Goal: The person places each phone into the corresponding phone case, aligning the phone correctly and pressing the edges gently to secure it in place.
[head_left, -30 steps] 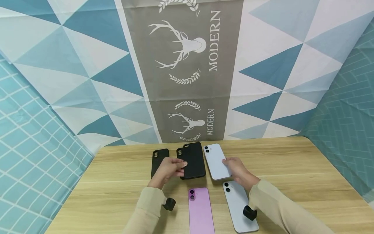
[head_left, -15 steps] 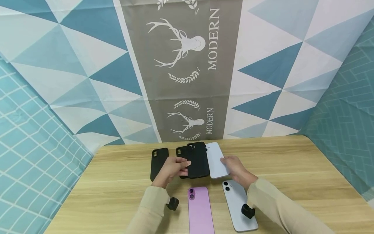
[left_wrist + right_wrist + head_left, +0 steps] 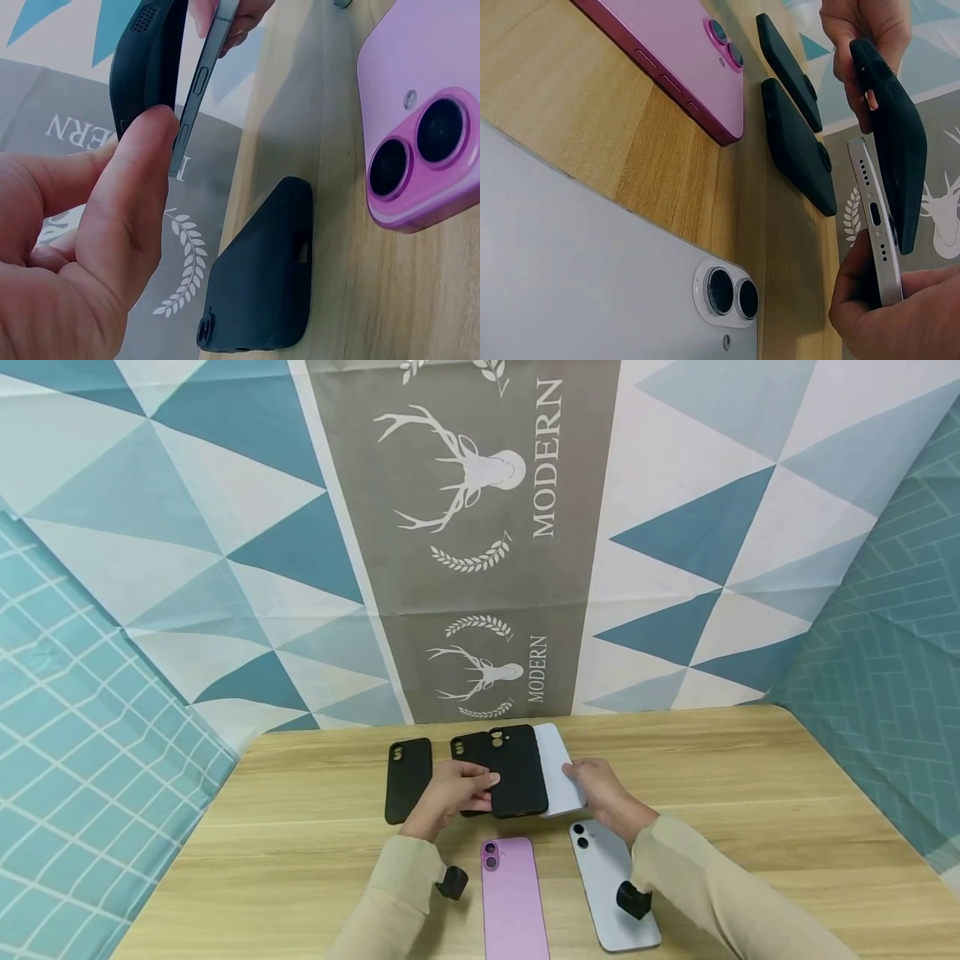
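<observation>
My left hand (image 3: 459, 789) pinches a black phone case (image 3: 519, 772) by its left edge, thumb on the back, with the camera cutouts at the top. A white phone (image 3: 558, 777) is held at its right edge by my right hand (image 3: 602, 789). The case overlaps the phone's left part and covers its cameras in the head view. In the right wrist view the case (image 3: 900, 142) stands tilted over the phone (image 3: 876, 217), close along it, with the phone's charging port showing. Both are raised above the table.
On the wooden table (image 3: 300, 860) lie two more black phone cases, one at the left (image 3: 407, 777) and one partly behind the held case (image 3: 471, 747). Nearer me lie a pink phone (image 3: 516, 902) and another white phone (image 3: 611, 885). Patterned cloth (image 3: 480, 568) hangs behind.
My left hand has moved right with the black case, from above the middle case to over the white phone. The right hand still holds the phone, nearly in place.
</observation>
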`<act>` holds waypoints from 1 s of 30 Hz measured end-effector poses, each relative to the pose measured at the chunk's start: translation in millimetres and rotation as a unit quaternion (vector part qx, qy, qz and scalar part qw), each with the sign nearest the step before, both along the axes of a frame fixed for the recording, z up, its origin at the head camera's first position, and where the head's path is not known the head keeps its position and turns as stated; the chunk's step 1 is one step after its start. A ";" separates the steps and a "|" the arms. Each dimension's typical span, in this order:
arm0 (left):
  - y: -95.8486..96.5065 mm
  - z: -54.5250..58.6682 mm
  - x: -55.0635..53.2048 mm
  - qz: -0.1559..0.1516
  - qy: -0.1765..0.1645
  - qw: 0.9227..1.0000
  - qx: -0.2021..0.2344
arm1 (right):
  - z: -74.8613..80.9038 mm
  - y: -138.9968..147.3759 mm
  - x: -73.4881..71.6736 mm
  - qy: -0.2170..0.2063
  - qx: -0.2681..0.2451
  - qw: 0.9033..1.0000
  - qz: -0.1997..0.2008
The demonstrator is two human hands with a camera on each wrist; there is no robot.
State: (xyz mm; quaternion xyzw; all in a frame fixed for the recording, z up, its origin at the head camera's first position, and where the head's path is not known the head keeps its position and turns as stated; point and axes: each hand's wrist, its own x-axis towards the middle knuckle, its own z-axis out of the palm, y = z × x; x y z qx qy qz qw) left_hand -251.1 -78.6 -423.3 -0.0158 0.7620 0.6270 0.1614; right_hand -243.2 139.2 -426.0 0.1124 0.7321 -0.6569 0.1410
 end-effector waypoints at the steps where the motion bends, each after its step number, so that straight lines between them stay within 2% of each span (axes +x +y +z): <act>1: 0.6 0.1 0.2 -0.001 0.002 1.000 0.000 | 0.0 0.0 0.0 0.001 -0.003 1.000 0.002; 11: 7.0 -1.4 -0.1 0.001 0.000 1.000 0.011 | -0.1 1.3 1.4 0.010 -0.039 0.999 0.016; 21: 13.4 1.4 2.2 0.008 0.001 1.000 0.019 | 3.5 -3.5 4.1 0.008 -0.052 0.999 0.004; 30: 17.9 1.2 3.7 0.022 0.003 0.999 0.030 | 0.7 -5.7 2.8 0.019 -0.060 0.998 0.006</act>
